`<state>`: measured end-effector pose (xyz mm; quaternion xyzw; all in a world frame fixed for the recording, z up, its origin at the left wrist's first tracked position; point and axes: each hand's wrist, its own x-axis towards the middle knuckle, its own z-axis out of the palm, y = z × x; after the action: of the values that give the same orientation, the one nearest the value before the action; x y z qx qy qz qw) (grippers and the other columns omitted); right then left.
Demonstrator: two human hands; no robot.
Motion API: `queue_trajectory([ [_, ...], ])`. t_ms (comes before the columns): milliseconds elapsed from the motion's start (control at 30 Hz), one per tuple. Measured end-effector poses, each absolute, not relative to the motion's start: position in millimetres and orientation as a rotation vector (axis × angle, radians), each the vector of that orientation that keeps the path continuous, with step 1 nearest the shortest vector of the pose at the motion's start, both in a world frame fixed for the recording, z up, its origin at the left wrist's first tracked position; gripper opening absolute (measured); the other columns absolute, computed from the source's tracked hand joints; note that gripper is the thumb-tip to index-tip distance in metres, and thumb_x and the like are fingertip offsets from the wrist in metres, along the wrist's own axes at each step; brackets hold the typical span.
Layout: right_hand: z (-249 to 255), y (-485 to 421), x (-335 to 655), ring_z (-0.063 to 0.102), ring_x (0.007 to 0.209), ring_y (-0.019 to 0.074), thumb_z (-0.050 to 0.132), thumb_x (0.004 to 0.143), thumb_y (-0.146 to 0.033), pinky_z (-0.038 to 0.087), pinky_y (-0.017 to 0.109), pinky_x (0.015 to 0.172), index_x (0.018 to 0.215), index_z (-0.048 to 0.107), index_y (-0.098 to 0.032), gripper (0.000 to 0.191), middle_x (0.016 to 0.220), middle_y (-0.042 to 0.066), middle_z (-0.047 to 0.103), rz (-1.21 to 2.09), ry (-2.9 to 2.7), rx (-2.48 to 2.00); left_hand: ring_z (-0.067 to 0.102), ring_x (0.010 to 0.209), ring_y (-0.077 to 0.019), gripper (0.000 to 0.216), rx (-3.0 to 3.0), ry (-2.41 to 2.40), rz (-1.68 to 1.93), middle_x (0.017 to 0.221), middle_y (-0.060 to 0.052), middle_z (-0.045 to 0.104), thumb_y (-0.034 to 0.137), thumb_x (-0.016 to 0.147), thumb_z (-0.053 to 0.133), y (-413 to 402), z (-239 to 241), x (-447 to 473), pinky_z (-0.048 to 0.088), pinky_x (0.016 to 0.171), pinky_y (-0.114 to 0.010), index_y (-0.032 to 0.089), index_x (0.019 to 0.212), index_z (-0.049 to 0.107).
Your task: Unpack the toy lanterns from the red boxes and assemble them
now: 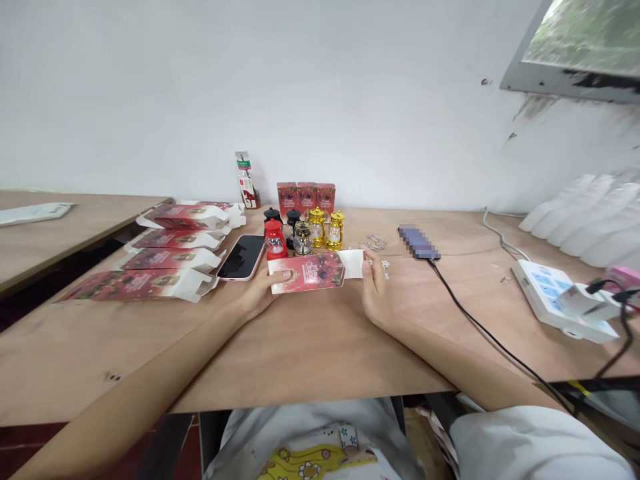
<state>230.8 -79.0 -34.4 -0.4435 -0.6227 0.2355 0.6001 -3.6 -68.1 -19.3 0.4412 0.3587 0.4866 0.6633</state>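
While both forearms reach across the near edge of the wooden tabletop, the two hands support a red printed carton between them, above the middle of the surface. The left hand grips its left end, the thumb across the printed face and the other fingers hidden beneath. The right hand is at the opposite end, its fingers held narrow on the edge of the white flap. To the left, overlapping red cartons lie in a row, pale flaps projecting; a phone with a dark screen lies just beside them. To the right, a white power strip bears plugs, and a second phone is joined to a black cable. Directly beyond the held carton stand six miniature lanterns: two black, one red, one bronze-toned, two gold. Small metallic pieces, too small to identify, lie to their right. Farther back, three small red boxes stand upright side by side, near the white wall.
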Motion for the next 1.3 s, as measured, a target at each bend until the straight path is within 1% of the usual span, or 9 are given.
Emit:
queue_trajectory([
  [133,-26.9,-82.0,238.0,0.047,0.121,0.0189,0.028,0.094,-0.036,0.035,0.04,0.105,0.117,0.057,-0.031,0.037,0.125,0.005,0.052,0.341,-1.636,-0.918,0.066,0.095,-0.0273,0.029,0.951,0.805,1.095,0.081,-0.005,0.072,0.032,0.063,0.073,-71.4,-13.8,-3.9,0.052,0.089,-0.044,0.018,0.088,0.065],
  [333,-23.4,-86.8,240.5,0.046,0.117,0.0223,0.043,0.089,-0.039,0.035,0.04,0.103,0.094,0.062,-0.025,0.024,0.114,0.007,0.05,0.407,-1.795,-0.882,0.067,0.094,-0.0263,0.022,0.919,0.799,1.113,0.081,-0.005,0.071,0.03,0.065,0.071,-69.8,-15.7,-3.8,0.052,0.09,-0.045,0.018,0.083,0.065],
  [500,-28.1,-81.4,238.3,0.049,0.109,0.022,0.041,0.09,-0.047,0.038,0.038,0.097,0.063,0.061,-0.021,0.043,0.104,0.005,0.053,0.522,-1.663,-0.92,0.068,0.089,-0.0253,0.021,0.908,0.794,1.105,0.075,-0.004,0.071,0.027,0.065,0.072,-71.4,-15.0,-4.5,0.053,0.089,-0.044,0.017,0.081,0.064],
  [633,-30.8,-76.6,237.8,0.046,0.116,0.0226,0.057,0.082,-0.045,0.035,0.039,0.103,0.086,0.071,-0.026,0.024,0.111,0.004,0.054,0.575,-1.629,-0.91,0.068,0.085,-0.0251,0.03,0.931,0.765,1.048,0.076,-0.005,0.071,0.031,0.064,0.075,-72.9,-14.5,-5.2,0.053,0.087,-0.043,0.016,0.088,0.064],
  [800,-29.8,-76.8,239.7,0.04,0.126,0.0222,0.064,0.078,-0.041,0.031,0.042,0.108,0.121,0.058,-0.034,0.044,0.129,0.005,0.044,0.502,-1.664,-0.96,0.068,0.083,-0.0248,0.041,0.975,0.727,1.053,0.079,-0.006,0.072,0.032,0.056,0.08,-66.7,-20.3,-8.1,0.053,0.084,-0.04,0.014,0.09,0.065],
  [867,-28.8,-77.8,240.3,0.04,0.127,0.0226,0.065,0.078,-0.039,0.031,0.042,0.109,0.116,0.062,-0.034,0.039,0.129,0.004,0.045,0.464,-1.7,-0.958,0.068,0.086,-0.0265,0.044,1.004,0.727,1.036,0.083,-0.008,0.072,0.032,0.054,0.081,-64.8,-21.9,-8.7,0.052,0.085,-0.04,0.014,0.092,0.065],
  [1000,-29.5,-79.0,240.5,0.047,0.122,0.0227,0.064,0.079,-0.033,0.036,0.041,0.104,0.083,0.073,-0.03,0.01,0.119,0.004,0.056,0.43,-1.728,-0.902,0.066,0.093,-0.0296,0.056,1.072,0.734,0.974,0.091,-0.011,0.072,0.031,0.053,0.082,-65.3,-20.5,-8.3,0.05,0.088,-0.042,0.013,0.102,0.064],
  [1167,-29.8,-80.0,239.7,0.051,0.117,0.0222,0.063,0.079,-0.028,0.041,0.039,0.098,0.072,0.072,-0.027,0.012,0.117,0.003,0.057,0.428,-1.705,-0.879,0.066,0.093,-0.0296,0.062,1.129,0.78,0.945,0.093,-0.011,0.072,0.03,0.048,0.084,-69.5,-15.9,-7.3,0.051,0.086,-0.041,0.013,0.104,0.063],
  [1300,-26.6,-81.3,239.6,0.046,0.121,0.023,0.063,0.08,-0.032,0.038,0.042,0.101,0.077,0.071,-0.026,0.011,0.123,0.005,0.049,0.314,-1.679,-0.873,0.067,0.093,-0.0298,0.056,1.1,0.743,1.018,0.094,-0.011,0.072,0.03,0.05,0.083,-69.7,-15.7,-6.9,0.051,0.086,-0.041,0.014,0.101,0.064],
])
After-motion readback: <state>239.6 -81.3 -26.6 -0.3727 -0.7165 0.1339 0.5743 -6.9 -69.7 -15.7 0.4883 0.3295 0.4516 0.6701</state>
